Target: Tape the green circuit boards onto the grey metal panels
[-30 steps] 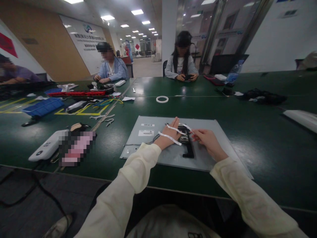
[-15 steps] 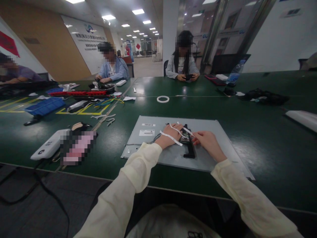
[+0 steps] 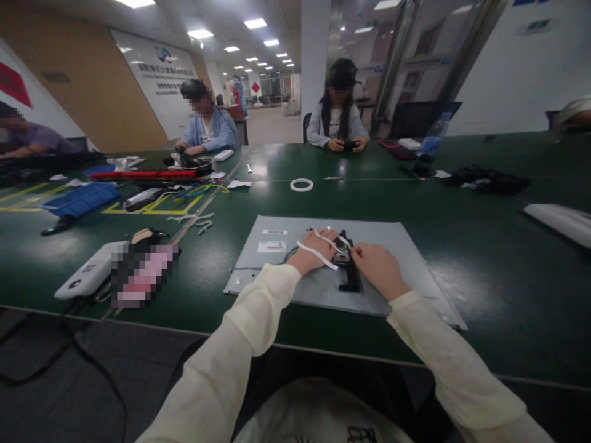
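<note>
A grey flat panel (image 3: 406, 264) with two labels lies on the green table. On it rests a black bracket-like part (image 3: 351, 277) with a small circuit board (image 3: 341, 257) at its middle. My left hand (image 3: 316, 251) lies over the left side of this part, fingers spread, with white strips (image 3: 318, 253) draped across its back. My right hand (image 3: 379, 267) is at the part's right edge, its fingers pinched together near the end of a strip. Whatever is between those fingertips is too small to make out. A dark cable runs out left from under my left hand.
A roll of white tape (image 3: 301, 185) lies beyond the panel. To the left are a white power bank (image 3: 90, 271), a pink item (image 3: 145, 274), scraps of strip (image 3: 203, 226) and a blue tray (image 3: 83, 200). Several people sit around the table.
My right hand has moved slightly left and closer to the black part. The strip end it held out to the right now lies nearer the part. My left hand stays in place.
</note>
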Action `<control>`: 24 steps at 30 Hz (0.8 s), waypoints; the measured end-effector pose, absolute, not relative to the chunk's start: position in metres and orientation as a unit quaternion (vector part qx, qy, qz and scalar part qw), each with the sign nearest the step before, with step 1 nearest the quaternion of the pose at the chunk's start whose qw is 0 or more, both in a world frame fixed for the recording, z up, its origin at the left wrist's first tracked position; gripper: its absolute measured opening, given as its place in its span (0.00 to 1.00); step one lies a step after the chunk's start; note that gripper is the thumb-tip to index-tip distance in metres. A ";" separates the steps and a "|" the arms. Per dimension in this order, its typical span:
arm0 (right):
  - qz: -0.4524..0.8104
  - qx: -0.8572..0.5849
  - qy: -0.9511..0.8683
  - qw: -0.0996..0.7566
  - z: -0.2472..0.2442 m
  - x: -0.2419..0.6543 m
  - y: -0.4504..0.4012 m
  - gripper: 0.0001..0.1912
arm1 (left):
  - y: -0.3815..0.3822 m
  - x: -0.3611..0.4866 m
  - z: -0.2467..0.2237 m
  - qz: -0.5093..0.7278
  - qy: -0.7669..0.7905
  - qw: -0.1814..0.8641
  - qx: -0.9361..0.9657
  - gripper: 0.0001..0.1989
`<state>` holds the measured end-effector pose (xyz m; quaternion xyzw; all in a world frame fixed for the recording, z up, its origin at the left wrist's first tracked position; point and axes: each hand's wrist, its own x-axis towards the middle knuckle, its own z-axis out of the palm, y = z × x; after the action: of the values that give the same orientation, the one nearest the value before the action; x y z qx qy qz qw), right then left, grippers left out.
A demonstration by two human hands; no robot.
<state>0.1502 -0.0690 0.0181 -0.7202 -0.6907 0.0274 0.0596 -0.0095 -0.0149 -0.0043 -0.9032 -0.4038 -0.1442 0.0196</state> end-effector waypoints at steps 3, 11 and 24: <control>0.001 -0.720 -0.693 0.032 0.021 0.148 -0.071 0.18 | -0.017 -0.010 -0.003 -0.143 -0.403 0.020 -0.904 0.17; -0.032 -0.729 -0.684 0.009 0.019 0.154 -0.078 0.20 | -0.020 -0.010 -0.001 -0.132 -0.421 0.019 -0.897 0.17; 0.018 -0.684 -0.702 0.197 0.004 0.174 -0.079 0.09 | -0.020 -0.013 0.004 -0.143 -0.436 0.006 -0.889 0.19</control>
<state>0.1741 -0.0793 0.0040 -0.6838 -0.7023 0.0184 0.1974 -0.0129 -0.0203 0.0037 -0.8886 -0.4356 -0.1433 0.0056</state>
